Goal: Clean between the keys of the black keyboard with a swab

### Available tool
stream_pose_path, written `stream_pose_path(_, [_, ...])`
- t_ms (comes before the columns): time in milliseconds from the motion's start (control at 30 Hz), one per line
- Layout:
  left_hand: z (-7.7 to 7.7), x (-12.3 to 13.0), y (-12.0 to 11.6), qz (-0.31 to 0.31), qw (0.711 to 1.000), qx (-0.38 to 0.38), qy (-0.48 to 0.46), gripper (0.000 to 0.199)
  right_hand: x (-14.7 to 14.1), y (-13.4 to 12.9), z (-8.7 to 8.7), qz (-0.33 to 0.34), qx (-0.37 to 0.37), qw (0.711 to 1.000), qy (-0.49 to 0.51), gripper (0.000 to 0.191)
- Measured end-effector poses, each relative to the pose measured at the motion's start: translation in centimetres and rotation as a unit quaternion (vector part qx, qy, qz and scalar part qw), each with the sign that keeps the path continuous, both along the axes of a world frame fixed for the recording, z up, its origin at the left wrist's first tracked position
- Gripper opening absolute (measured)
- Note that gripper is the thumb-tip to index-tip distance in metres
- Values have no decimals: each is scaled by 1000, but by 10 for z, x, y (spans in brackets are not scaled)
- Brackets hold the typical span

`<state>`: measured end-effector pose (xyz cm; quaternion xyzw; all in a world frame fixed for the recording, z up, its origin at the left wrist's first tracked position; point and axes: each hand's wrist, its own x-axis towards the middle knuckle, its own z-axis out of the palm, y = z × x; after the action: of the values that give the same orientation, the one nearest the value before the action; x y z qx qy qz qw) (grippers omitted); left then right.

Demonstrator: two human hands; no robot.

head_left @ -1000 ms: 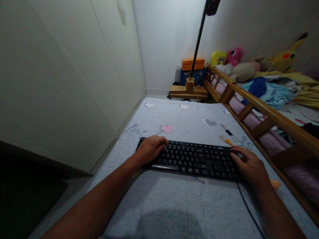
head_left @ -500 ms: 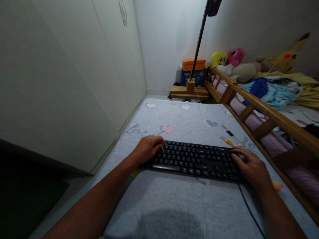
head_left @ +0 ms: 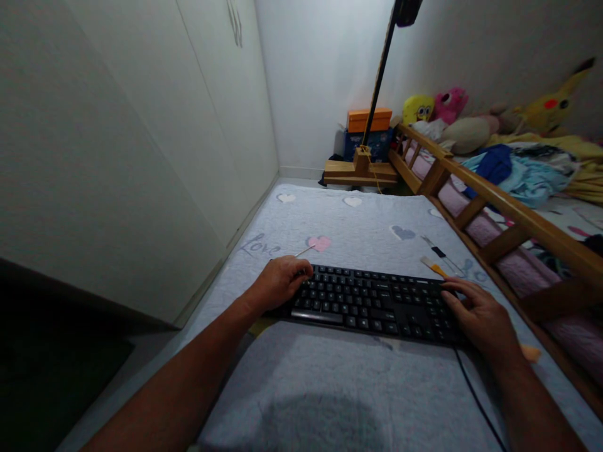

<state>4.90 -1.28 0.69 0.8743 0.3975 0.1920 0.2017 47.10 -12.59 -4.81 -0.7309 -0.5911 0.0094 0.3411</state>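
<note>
Left hand (head_left: pixel 285 277) sits slightly further toward the left end of the keyboard (head_left: pixel 362 300) than one second ago; little else shifts. Its thumb and fingertips are together over the left keys; cannot tell whether they pinch anything. Thin white stick (head_left: pixel 304 250) shows just beyond it, held or merely lying there: unclear. Keyboard lies flat across the cloth (head_left: pixel 330 376), right hand (head_left: pixel 480 314) touching its right end, thumb and forefinger slightly apart; firmness of grip cannot be told. Risks, as judged: hard pressure on the left could skid the keyboard over soft cloth; a tug on the cord (head_left: pixel 478 397) could twist it; a careless right finger could knock the brush (head_left: pixel 437 270) just beyond.
</note>
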Motion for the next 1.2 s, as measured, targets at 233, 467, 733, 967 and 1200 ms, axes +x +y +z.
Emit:
stream_pose_path(233, [3,-2,-1,-34,999,-16,23,13,-1,-1,1,4,4,1000,-16,32])
stream_pose_path(467, [0,-1,-2,-7,1000,11,12,13,0,-1,-2,-2,3,1000,-5,33])
stream_pose_path(733, [-7,3,-3,19,999,50,4,14,1,0,-2,3,4,1000,-2,33])
stream_pose_path(967, [-10,6,-4,31,999,38,-17,15,1,0,-4,-1,13,1000,2,32])
stream_pose_path(1200, [-14,10,-6,23,997,67,-13,16,0,0,-2,-2,2,1000,7,34])
